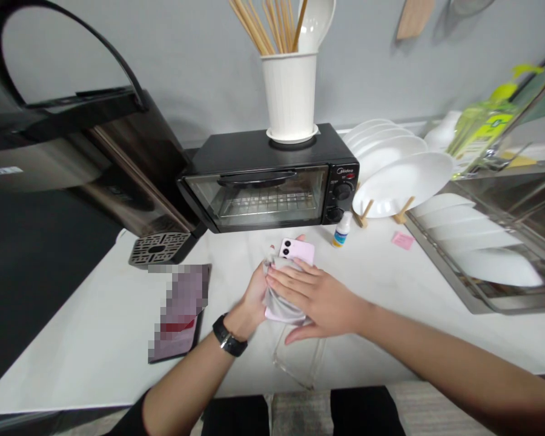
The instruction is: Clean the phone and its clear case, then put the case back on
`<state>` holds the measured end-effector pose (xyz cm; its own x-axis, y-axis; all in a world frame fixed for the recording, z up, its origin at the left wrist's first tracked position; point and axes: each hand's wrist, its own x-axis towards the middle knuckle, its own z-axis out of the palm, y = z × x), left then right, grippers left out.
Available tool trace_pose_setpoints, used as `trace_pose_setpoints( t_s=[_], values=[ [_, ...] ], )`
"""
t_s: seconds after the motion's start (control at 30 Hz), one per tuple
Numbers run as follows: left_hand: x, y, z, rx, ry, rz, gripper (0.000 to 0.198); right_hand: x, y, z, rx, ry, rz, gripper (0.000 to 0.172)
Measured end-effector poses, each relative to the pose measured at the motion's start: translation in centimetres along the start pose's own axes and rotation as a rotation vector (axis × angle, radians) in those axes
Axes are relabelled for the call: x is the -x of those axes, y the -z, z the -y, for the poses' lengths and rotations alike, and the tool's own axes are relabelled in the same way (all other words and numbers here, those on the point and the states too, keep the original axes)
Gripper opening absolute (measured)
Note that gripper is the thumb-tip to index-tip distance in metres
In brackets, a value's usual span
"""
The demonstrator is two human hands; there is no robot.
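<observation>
My left hand [253, 293] holds a pink phone [305, 250] from beneath, its camera side facing up. Draped over the lower part of the phone's back is a thin grey cloth [284, 310]. My right hand [320, 297] holds this cloth pressed against the phone, with long fingers laid across it and the thumb apart. Just under the hands, a clear phone case [295, 367] lies on the counter. A small white spray bottle [342, 230] with a blue and yellow label stands beyond them, to the right.
A tablet-like device [179, 315], its screen blurred out, lies on the white counter [95, 330] at left. Behind are a black drinks machine [118, 163] and a toaster oven [258, 194]. White plates [402, 178], a pink note [403, 240] and a sink [470, 300] are at right.
</observation>
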<state>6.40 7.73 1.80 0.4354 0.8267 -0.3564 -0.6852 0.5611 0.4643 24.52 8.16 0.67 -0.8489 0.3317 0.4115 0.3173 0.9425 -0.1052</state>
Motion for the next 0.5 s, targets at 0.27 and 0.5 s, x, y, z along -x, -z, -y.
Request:
trace_pose_setpoints(
  t_s=[0.27, 0.5],
  values=[
    [0.53, 0.29, -0.23, 0.004, 0.011, 0.006, 0.046, -0.20, 0.22, 0.26, 0.076, -0.029, -0.033, 0.090],
    [0.92, 0.20, -0.41, -0.002, -0.059, 0.023, 0.042, -0.26, 0.35, 0.50, 0.108, -0.152, -0.067, 0.087]
  ],
)
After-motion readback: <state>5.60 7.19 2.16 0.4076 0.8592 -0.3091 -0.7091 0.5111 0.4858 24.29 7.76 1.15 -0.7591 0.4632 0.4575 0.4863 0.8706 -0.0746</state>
